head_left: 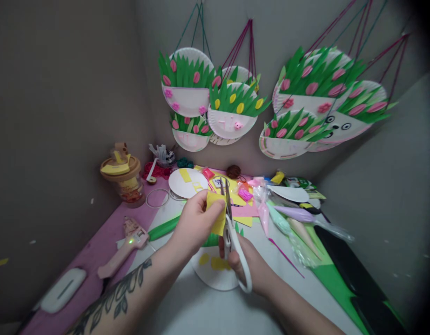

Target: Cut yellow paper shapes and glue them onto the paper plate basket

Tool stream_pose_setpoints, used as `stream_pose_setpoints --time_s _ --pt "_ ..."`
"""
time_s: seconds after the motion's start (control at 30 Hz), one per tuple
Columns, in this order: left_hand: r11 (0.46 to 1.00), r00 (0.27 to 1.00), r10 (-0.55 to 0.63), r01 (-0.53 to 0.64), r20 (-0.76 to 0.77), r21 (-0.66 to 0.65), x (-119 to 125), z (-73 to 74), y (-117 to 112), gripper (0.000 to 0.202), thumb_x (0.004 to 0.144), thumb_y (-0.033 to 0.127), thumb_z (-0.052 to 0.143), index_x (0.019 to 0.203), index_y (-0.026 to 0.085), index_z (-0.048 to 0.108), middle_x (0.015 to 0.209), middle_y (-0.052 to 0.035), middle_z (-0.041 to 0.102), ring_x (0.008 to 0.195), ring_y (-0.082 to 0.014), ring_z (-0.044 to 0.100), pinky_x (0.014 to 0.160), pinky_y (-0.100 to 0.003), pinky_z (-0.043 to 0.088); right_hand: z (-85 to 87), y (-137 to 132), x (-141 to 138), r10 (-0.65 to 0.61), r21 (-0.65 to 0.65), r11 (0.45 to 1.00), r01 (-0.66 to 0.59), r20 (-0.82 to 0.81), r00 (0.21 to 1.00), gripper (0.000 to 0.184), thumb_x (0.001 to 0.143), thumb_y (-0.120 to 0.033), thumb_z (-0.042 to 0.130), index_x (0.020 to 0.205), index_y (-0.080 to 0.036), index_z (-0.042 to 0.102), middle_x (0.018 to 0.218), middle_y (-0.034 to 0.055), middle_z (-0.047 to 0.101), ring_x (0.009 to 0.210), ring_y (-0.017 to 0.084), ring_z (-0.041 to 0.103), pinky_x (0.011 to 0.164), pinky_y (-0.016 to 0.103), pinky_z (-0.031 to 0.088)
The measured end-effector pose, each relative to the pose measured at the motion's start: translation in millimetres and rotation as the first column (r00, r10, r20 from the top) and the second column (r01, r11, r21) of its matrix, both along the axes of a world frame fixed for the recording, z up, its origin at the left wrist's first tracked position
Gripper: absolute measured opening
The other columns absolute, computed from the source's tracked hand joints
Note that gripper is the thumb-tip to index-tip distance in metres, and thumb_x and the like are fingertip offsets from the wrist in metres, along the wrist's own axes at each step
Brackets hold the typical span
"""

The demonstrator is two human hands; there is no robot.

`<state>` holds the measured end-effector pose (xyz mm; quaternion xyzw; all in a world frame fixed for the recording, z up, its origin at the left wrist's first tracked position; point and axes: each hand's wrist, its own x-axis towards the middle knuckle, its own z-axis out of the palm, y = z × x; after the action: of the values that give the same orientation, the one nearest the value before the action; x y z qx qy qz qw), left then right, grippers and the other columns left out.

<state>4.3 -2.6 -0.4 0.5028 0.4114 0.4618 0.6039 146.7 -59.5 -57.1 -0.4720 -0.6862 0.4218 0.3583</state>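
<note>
My left hand (pixel 197 218) pinches a small piece of yellow paper (pixel 216 214) between thumb and fingers. My right hand (pixel 248 265) is wrapped round the white handles of a pair of scissors (pixel 232 232). The scissor blades point away from me and stand slightly apart, right at the paper's right edge. Below both hands lies a white paper plate (pixel 215 274) with yellow shapes on it and green paper blades at its upper side. My hands and the scissors partly cover this plate.
A pink glue gun (pixel 122 251) with a green light lies at left, near a white case (pixel 63 290) and a lidded cup (pixel 126 181). Piping bags (pixel 279 216) and a dark phone-like slab (pixel 351 263) lie at right. Decorated paper plates (pixel 232 116) hang on the wall.
</note>
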Motion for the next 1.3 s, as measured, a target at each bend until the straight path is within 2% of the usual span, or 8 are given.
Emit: stream_pose_setpoints --time_s 0.13,0.37,0.57,0.73,0.87,1.07,1.17,1.3 --pt "1.0 0.999 -0.005 0.005 -0.044 0.008 -3.6 -0.3 2.4 0.02 0.077 0.036 0.06 0.08 0.017 0.056 0.069 0.0018 0.056 0.06 -0.0107 0.052 0.053 -0.021 0.039 -0.8 0.8 1.8 0.017 -0.014 1.0 -0.017 0.009 1.0 0.071 0.072 -0.086 0.028 0.081 -0.019 0.048 0.073 0.0026 0.051 0.063 0.016 0.046 0.055 0.027 0.038" --pt "0.999 0.996 -0.032 0.034 -0.079 0.025 -10.3 4.8 5.8 0.023 0.075 0.036 0.062 0.07 0.017 0.051 0.063 0.0047 0.05 0.053 -0.0076 0.044 0.047 -0.018 0.034 -4.2 1.3 6.0 0.04 -0.017 0.999 -0.04 -0.009 0.999 0.068 0.074 -0.084 0.031 0.082 -0.018 0.049 0.073 0.0028 0.052 0.063 0.016 0.048 0.055 0.027 0.038" --pt "0.993 0.986 -0.079 0.09 -0.15 0.072 -17.0 7.4 10.2 0.022 0.077 0.036 0.059 0.071 0.016 0.052 0.062 0.005 0.046 0.053 -0.0073 0.04 0.048 -0.018 0.031 -5.0 1.8 8.4 0.029 -0.042 0.999 -0.029 -0.005 1.0 0.07 0.071 -0.085 0.035 0.081 -0.018 0.049 0.073 0.0033 0.052 0.065 0.017 0.048 0.057 0.028 0.041" --pt "0.987 0.965 -0.047 0.084 -0.258 0.134 -22.7 10.2 11.6 0.023 0.077 0.037 0.058 0.07 0.016 0.052 0.061 0.0048 0.043 0.054 -0.0075 0.037 0.047 -0.019 0.028 -5.8 2.8 9.8 0.037 -0.054 0.998 -0.036 0.006 0.999 0.066 0.073 -0.083 0.038 0.082 -0.018 0.049 0.074 0.0033 0.052 0.065 0.017 0.048 0.059 0.029 0.043" --pt "0.987 0.946 -0.039 0.087 -0.32 0.135 -26.7 14.3 11.1 0.024 0.078 0.039 0.056 0.071 0.016 0.052 0.061 0.0046 0.043 0.054 -0.0077 0.038 0.047 -0.018 0.028 -4.6 3.4 10.0 0.031 -0.075 0.997 -0.031 0.003 1.0 0.062 0.074 -0.079 0.042 0.08 -0.018 0.048 0.073 0.0026 0.05 0.064 0.016 0.046 0.057 0.029 0.041" --pt "0.98 0.907 -0.056 0.13 -0.417 0.151 -29.6 21.3 8.8 0.029 0.078 0.039 0.056 0.062 0.017 0.046 0.057 0.0049 0.041 0.052 -0.0071 0.036 0.044 -0.018 0.025 -1.1 4.4 9.0 0.027 -0.128 0.991 -0.028 -0.009 1.0 0.043 0.073 -0.061 0.055 0.078 -0.019 0.046 0.071 0.0007 0.048 0.061 0.014 0.042 0.054 0.026 0.037" --pt "0.98 0.902 -0.063 0.137 -0.426 0.146 -29.9 25.2 7.8 0.028 0.078 0.037 0.056 0.061 0.017 0.047 0.056 0.0051 0.041 0.051 -0.0068 0.036 0.044 -0.017 0.025 -1.6 4.7 9.6 0.022 -0.129 0.991 -0.023 -0.004 1.0 0.034 0.072 -0.05 0.057 0.077 -0.019 0.046 0.07 0.0002 0.048 0.061 0.014 0.041 0.054 0.026 0.035" --pt "0.981 0.906 -0.065 0.136 -0.419 0.141 -31.0 28.6 7.7 0.024 0.078 0.035 0.055 0.063 0.016 0.051 0.056 0.0048 0.044 0.05 -0.0067 0.038 0.043 -0.017 0.026 -3.3 5.1 11.6 0.015 -0.148 0.989 -0.015 -0.005 1.0 0.028 0.069 -0.044 0.057 0.076 -0.019 0.045 0.07 0.0003 0.048 0.062 0.014 0.041 0.053 0.025 0.034"
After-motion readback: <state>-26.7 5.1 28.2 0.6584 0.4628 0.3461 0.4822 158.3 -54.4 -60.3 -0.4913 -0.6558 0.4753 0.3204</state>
